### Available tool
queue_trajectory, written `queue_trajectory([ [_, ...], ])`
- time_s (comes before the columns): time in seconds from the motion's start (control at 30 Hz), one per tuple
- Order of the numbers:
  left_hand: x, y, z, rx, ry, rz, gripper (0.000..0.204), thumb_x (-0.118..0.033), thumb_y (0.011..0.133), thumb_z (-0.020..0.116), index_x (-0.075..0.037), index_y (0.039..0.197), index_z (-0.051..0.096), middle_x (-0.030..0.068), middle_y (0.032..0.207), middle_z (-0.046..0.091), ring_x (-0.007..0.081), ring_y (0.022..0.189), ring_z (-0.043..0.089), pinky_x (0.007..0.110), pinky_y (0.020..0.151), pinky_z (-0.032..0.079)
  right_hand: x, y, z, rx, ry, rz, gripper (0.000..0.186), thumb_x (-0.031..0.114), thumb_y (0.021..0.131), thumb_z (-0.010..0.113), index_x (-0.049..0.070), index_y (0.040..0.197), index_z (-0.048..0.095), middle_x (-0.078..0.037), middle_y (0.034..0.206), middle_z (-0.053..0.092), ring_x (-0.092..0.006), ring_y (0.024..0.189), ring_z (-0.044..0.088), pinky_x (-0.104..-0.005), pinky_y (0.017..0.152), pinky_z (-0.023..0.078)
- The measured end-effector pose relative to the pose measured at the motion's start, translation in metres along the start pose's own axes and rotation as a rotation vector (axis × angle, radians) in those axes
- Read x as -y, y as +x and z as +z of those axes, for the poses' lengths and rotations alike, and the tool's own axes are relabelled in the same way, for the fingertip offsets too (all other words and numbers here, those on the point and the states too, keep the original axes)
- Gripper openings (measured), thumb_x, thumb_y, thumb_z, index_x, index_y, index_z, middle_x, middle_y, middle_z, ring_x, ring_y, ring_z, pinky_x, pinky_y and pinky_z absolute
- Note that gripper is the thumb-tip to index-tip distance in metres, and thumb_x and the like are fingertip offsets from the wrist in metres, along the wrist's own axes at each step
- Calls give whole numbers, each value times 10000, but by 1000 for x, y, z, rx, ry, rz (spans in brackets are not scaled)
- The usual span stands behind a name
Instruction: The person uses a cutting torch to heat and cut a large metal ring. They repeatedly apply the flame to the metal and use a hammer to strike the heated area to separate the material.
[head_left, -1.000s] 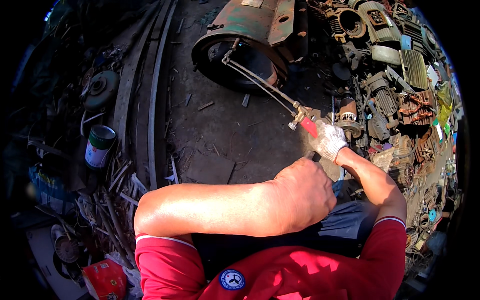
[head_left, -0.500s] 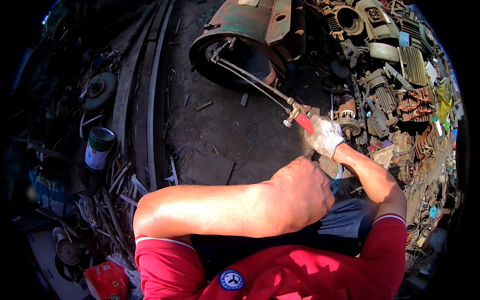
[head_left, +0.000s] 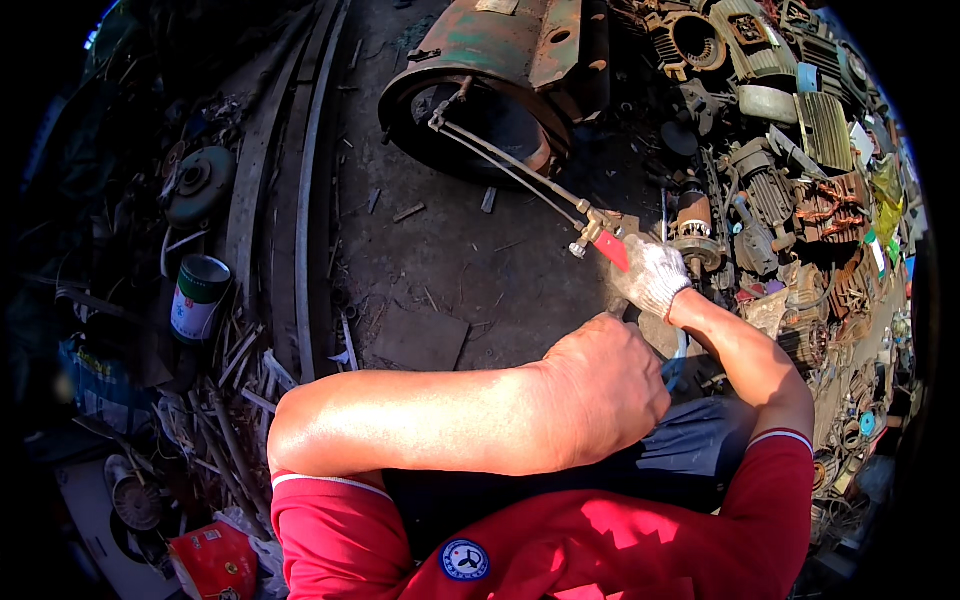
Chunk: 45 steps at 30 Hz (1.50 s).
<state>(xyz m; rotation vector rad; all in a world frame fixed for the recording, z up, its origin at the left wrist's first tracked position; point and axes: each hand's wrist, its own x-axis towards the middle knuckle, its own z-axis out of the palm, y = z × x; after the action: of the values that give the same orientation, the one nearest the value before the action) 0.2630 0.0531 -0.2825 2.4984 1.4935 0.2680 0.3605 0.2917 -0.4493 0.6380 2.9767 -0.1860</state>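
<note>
The right hand [head_left: 648,278] has its grip closed around the torch [head_left: 597,222], whose tip is by the rusty drum [head_left: 490,45], toward the floor's [head_left: 430,250] far edge (the left hand's [head_left: 610,395] grip I cannot tell). Wrist drift could knock the tip against the rim.

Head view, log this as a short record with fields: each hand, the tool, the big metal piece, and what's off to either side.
Left hand: bare, curled; what it grips is hidden
Right hand: gloved, closed on the torch
Tool: torch with slim tubes and a red part, its head at the cylinder's open end
Metal piece: rusty, greenish cylinder lying on its side
Left side: green-and-white can
Right side: pile of motor parts
</note>
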Motion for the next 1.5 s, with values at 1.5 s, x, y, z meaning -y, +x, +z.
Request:
queue_trajectory([
  [1.5,2,7,-14,194,25,-8,253,-201,909,663,-97,1117,765,49,1124,764,244,1048,733,379,814,576,-6,-8,4,41,-84,62,312,331,904,636,41,1018,623,-234,820,715,-430,787,716,-536,704,565],
])
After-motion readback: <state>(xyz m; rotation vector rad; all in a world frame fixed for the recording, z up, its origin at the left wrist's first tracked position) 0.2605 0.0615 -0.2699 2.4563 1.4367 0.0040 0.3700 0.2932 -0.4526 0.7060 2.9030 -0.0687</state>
